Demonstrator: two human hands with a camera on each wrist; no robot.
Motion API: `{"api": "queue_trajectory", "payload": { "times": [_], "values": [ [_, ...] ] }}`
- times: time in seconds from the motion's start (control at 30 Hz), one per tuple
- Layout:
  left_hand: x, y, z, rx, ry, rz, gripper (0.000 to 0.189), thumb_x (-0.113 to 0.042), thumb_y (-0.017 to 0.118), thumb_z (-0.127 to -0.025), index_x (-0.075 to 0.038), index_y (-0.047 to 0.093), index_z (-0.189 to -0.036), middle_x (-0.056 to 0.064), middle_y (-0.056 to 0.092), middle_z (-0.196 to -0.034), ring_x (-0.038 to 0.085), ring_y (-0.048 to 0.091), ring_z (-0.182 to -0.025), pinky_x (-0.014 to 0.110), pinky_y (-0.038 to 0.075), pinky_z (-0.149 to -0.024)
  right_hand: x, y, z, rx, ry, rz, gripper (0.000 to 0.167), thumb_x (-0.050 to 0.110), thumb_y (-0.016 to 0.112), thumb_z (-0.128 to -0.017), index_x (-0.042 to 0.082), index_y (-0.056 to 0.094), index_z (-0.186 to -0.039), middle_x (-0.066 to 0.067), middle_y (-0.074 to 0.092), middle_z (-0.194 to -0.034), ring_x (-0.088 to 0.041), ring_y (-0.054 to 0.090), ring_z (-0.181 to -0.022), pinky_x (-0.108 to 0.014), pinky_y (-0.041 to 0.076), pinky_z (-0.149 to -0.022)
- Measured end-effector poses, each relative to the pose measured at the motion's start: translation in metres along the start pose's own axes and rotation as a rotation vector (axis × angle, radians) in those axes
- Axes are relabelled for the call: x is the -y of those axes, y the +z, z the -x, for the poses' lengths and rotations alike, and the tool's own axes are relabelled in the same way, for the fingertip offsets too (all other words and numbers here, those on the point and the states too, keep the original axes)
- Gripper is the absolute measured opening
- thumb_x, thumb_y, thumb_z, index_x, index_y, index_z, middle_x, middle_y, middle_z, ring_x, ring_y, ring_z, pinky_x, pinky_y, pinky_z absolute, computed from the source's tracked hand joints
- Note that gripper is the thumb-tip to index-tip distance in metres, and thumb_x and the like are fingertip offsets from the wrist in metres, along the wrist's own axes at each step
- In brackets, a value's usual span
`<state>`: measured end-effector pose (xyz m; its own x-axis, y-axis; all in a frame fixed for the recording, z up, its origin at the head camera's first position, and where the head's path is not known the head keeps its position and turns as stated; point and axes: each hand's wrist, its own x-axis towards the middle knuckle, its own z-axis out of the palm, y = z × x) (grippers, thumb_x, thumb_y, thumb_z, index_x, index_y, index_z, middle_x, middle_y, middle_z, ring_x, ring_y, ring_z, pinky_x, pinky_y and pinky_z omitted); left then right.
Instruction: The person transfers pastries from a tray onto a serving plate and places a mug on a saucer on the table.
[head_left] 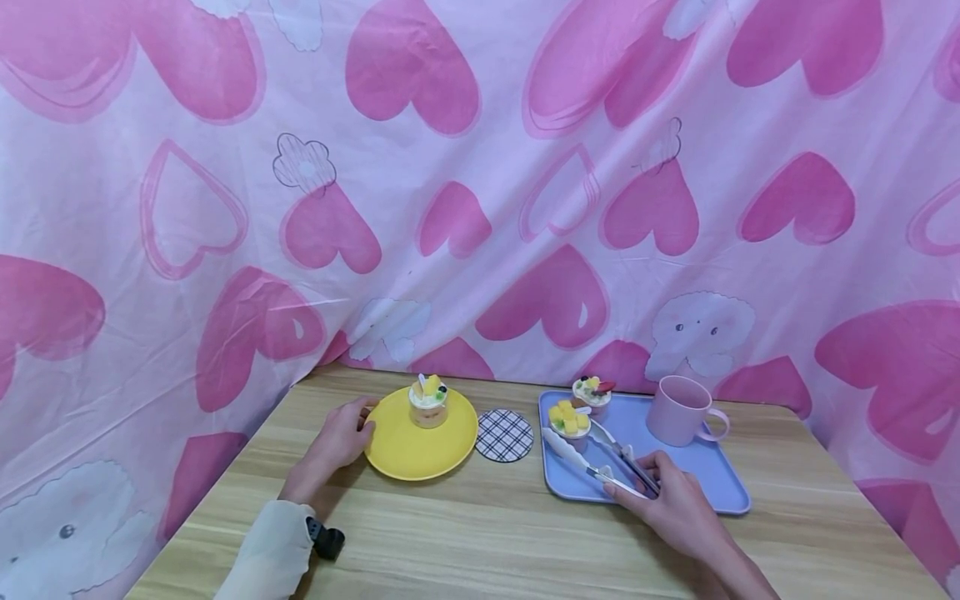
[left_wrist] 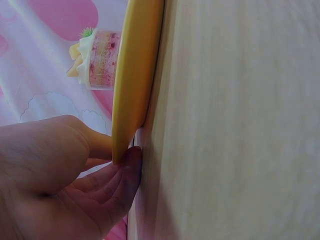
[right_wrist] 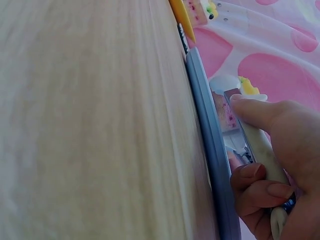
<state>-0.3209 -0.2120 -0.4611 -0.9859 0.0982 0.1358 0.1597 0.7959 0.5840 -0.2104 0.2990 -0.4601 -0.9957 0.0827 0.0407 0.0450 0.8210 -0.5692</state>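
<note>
My left hand [head_left: 347, 430] pinches the left rim of a yellow plate [head_left: 420, 458], thumb above and fingers under the edge. On that plate stands a small dessert cup [head_left: 428, 407] with cream and fruit on top. In the left wrist view the cup [left_wrist: 104, 59] shows pink layered cake. My right hand [head_left: 675, 507] grips white-tipped tongs [head_left: 573, 457] over a blue tray [head_left: 720, 492]. Their arms lie spread on either side of a second dessert cup [head_left: 572, 423], topped with yellow cubes. Behind it on the tray is a third dessert cup [head_left: 592, 394] with a red fruit piece.
A pink mug [head_left: 677, 412] stands at the tray's back right, handle to the right. Between plate and tray lies a round checked coaster [head_left: 505, 435]. A pink heart-patterned cloth [head_left: 540, 292] hangs behind the wooden table [head_left: 450, 533].
</note>
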Motion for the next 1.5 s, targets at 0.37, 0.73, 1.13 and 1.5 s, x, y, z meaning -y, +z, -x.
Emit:
{"api": "queue_trajectory", "payload": {
  "times": [0.37,0.73,1.13,1.5],
  "values": [
    [0.001,0.000,0.000,0.011,-0.014,0.013,0.044,-0.001,0.063,-0.102,0.004,0.060,-0.145,0.023,0.074,-0.121,0.027,0.070,-0.101,0.044,0.064,-0.088,0.001,0.000,0.000,0.021,0.024,-0.022,0.086,0.069,0.084,-0.083,0.002,0.061,-0.130,-0.009,0.070,-0.110,-0.020,0.058,-0.092,-0.027,0.039,-0.069],
    [0.000,0.001,0.000,0.020,-0.018,0.022,0.045,-0.001,0.063,-0.102,0.006,0.059,-0.146,0.022,0.074,-0.120,0.026,0.068,-0.099,0.041,0.063,-0.086,0.001,-0.001,0.000,0.021,0.017,-0.031,0.088,0.072,0.081,-0.084,0.002,0.061,-0.134,-0.009,0.071,-0.113,-0.019,0.058,-0.091,-0.026,0.041,-0.069],
    [0.000,-0.001,-0.002,0.035,-0.023,0.020,0.045,-0.002,0.062,-0.103,0.005,0.058,-0.148,0.023,0.073,-0.123,0.027,0.068,-0.101,0.044,0.063,-0.089,0.006,-0.002,0.001,0.010,0.015,-0.066,0.088,0.073,0.081,-0.084,0.004,0.061,-0.134,-0.008,0.071,-0.112,-0.019,0.058,-0.092,-0.025,0.040,-0.065],
    [0.000,0.000,-0.002,0.032,-0.022,0.015,0.046,-0.001,0.063,-0.103,0.004,0.058,-0.148,0.023,0.073,-0.124,0.028,0.068,-0.102,0.045,0.063,-0.090,0.013,0.001,0.005,0.000,-0.002,-0.108,0.084,0.071,0.081,-0.084,0.007,0.062,-0.134,-0.009,0.072,-0.116,-0.019,0.059,-0.092,-0.025,0.043,-0.066]
  ]
}}
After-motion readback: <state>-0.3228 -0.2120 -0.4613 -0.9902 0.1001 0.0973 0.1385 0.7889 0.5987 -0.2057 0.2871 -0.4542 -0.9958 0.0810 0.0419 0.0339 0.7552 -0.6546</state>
